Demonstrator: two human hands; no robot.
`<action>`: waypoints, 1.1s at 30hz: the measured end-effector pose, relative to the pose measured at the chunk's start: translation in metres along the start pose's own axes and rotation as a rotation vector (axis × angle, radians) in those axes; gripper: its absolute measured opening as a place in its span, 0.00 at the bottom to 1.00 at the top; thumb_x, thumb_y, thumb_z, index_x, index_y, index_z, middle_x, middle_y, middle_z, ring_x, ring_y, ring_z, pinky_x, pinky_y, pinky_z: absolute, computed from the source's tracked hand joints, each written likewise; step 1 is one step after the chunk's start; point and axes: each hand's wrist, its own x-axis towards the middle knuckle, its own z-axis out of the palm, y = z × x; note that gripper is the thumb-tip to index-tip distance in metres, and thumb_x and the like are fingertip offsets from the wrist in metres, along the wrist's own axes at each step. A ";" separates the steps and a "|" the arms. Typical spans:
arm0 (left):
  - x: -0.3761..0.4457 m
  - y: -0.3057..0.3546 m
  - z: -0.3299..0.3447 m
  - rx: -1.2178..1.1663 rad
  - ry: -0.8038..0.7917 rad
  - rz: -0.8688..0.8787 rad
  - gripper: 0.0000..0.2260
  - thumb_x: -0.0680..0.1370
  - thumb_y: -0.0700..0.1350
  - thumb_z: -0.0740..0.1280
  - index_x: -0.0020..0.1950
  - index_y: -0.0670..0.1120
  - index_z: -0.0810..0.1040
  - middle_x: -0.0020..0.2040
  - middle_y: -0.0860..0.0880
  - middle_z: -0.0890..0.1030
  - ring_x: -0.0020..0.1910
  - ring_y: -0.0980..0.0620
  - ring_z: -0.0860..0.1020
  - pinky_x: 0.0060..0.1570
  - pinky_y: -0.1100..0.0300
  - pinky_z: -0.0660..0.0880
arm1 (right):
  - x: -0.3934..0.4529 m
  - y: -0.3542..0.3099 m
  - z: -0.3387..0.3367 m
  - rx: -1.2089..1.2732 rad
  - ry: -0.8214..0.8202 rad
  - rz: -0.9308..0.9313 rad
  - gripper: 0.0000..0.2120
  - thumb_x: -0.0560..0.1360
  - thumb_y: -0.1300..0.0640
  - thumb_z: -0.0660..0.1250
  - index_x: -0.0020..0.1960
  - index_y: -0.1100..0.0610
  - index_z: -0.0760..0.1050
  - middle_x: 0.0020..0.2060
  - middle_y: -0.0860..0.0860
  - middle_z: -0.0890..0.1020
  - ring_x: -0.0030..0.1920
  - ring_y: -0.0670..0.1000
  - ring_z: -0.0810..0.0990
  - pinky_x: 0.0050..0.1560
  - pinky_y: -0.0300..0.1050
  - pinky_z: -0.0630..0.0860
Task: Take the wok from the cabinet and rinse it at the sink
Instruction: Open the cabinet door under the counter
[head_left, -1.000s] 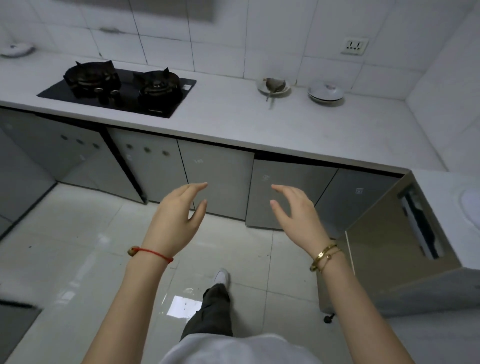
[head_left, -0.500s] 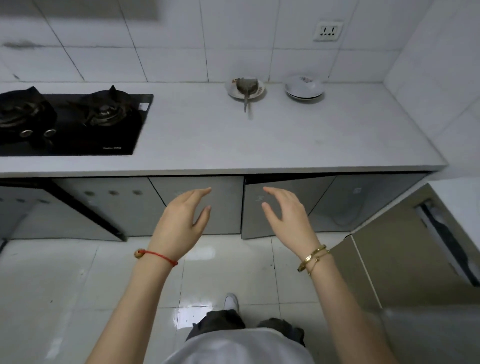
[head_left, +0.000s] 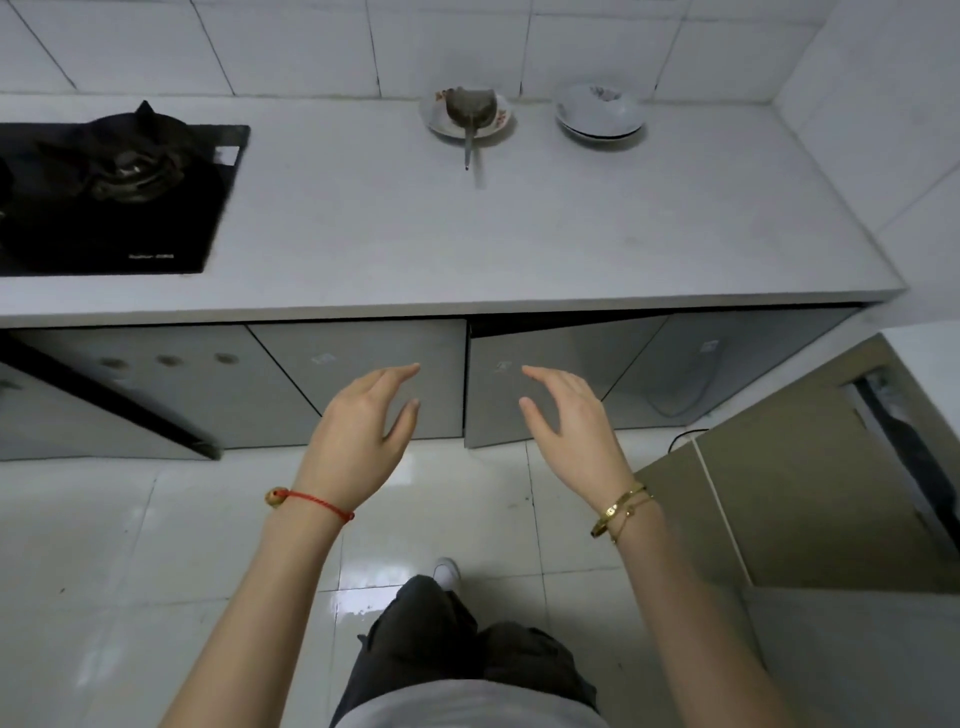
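2 bare hands hang in front of the grey cabinet doors, holding nothing. From the left: a black gas stove (head_left: 119, 192) sits in the white bench (head_left: 467, 234); the left hand (head_left: 358, 436), fingers spread and curled, floats before 1 shut cabinet door (head_left: 374, 374). The right hand (head_left: 571, 426), equally spread, is before a door (head_left: 545, 364) that stands slightly ajar. A plate with a spatula (head_left: 470, 117) and stacked bowls (head_left: 600, 111) stand by the wall. No wok shows.
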 end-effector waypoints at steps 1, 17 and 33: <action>0.003 -0.004 0.010 0.000 0.001 0.002 0.17 0.80 0.45 0.62 0.69 0.46 0.73 0.63 0.48 0.78 0.63 0.48 0.75 0.60 0.63 0.66 | 0.003 0.008 0.006 -0.002 0.004 -0.002 0.19 0.81 0.52 0.59 0.71 0.54 0.68 0.67 0.47 0.73 0.69 0.45 0.66 0.66 0.34 0.59; 0.042 -0.141 0.243 0.008 0.070 0.110 0.17 0.81 0.46 0.62 0.69 0.46 0.72 0.63 0.46 0.79 0.62 0.48 0.76 0.62 0.58 0.70 | 0.055 0.177 0.186 -0.013 0.128 -0.056 0.19 0.80 0.53 0.59 0.70 0.55 0.68 0.66 0.48 0.74 0.69 0.47 0.66 0.67 0.36 0.59; 0.098 -0.208 0.363 -0.026 0.286 0.256 0.19 0.80 0.46 0.62 0.71 0.45 0.69 0.67 0.47 0.76 0.65 0.50 0.74 0.63 0.64 0.67 | 0.107 0.247 0.267 0.193 0.436 -0.233 0.18 0.78 0.53 0.63 0.67 0.54 0.70 0.57 0.47 0.80 0.62 0.48 0.76 0.65 0.48 0.72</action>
